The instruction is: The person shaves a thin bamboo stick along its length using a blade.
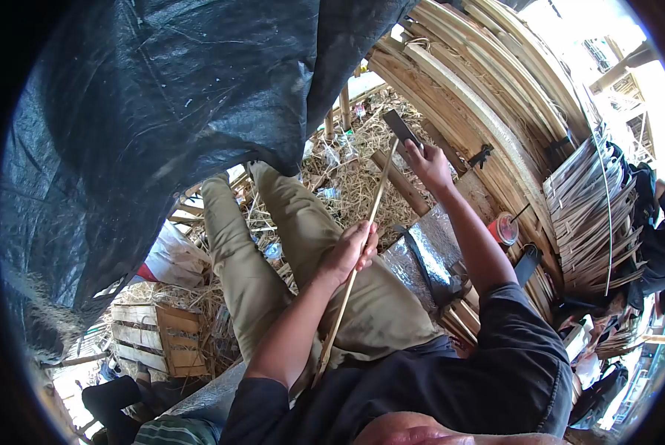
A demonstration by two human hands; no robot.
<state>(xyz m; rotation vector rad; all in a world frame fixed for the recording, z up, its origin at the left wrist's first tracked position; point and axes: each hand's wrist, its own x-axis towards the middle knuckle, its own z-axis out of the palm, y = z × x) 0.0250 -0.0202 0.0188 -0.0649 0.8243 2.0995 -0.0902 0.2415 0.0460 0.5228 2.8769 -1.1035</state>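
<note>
My left hand point(353, 251) is closed around a long, thin bamboo strip point(378, 194) above my thigh. The strip slants from my lap up toward my right hand point(429, 165). That hand grips a broad, dark-bladed knife point(401, 126), its fingers wrapped at the handle end. The blade lies at the far tip of the strip; whether the two touch I cannot tell. Below the blade, a thick wooden stick point(403, 184) leans over the straw.
A black tarp point(162, 89) hangs on the left. Long wooden planks point(488, 111) are stacked at the right, near a bundle of split strips point(588, 211) and a plastic cup point(503, 228). A wooden crate point(158, 337) stands lower left. Shavings point(347, 178) cover the ground.
</note>
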